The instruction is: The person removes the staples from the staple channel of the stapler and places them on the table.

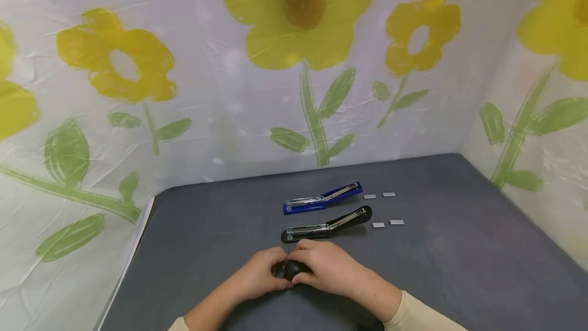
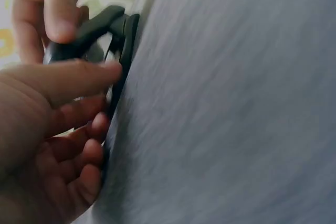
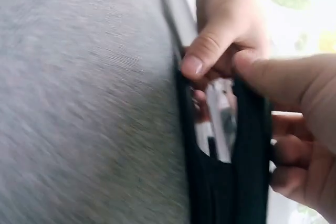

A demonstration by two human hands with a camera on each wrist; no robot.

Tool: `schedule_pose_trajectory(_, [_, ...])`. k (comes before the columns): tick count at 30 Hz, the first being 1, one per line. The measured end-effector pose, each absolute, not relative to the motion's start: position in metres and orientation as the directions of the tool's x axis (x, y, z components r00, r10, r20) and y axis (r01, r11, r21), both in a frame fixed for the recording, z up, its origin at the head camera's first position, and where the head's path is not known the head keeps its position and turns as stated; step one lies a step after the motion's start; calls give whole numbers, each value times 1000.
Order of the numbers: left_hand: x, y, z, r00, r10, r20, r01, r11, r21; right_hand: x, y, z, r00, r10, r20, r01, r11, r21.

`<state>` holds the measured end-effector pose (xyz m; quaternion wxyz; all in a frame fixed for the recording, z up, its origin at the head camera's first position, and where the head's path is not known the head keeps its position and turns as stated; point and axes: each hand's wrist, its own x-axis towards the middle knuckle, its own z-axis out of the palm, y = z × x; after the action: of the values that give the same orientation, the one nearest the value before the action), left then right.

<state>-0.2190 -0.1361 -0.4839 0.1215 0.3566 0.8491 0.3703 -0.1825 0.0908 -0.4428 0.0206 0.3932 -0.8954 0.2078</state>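
Both hands are on a black stapler [image 1: 297, 269] near the front of the table, its top arm partly raised from the base. My left hand [image 1: 262, 276] pinches the base at one end, thumb on the near side, as the left wrist view shows with the stapler [image 2: 100, 31] low against the tabletop. From the other side, my right hand [image 1: 328, 267] grips the top arm between thumb and fingers. In the right wrist view a metal part shows in the gap of the stapler [image 3: 251, 145]. In the head view the fingers cover much of it.
Behind the hands, a second black stapler [image 1: 328, 226] lies spread open, with a blue stapler [image 1: 323, 198] spread open beyond it. Several small staple strips [image 1: 396, 222] lie to their right. A dark object [image 1: 369, 327] is cut off at the bottom edge. Flowered fabric [image 1: 220, 132] backs the grey table [image 1: 206, 229].
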Motion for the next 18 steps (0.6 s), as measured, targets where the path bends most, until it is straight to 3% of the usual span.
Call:
schedule_pose_trajectory(4, [-211,-138,-489,-735,670,101,524,467,713,-179,84,-449,-667,-703,247,-745,629,-221])
schedule_pose_trajectory(7, [-209,-136,-490,-749,655,103,518,481,708,-178,84,-453,-655,-699,287,-755,624,-202])
schedule_pose_trajectory(12, [-209,-133,-490,-760,642,102,528,518,673,-182,85,-455,-653,-685,324,-757,603,-252])
schedule_pose_trajectory(18, [-210,-134,-491,-758,644,100,530,520,671,-184,89,-450,-680,-679,276,-726,573,-380])
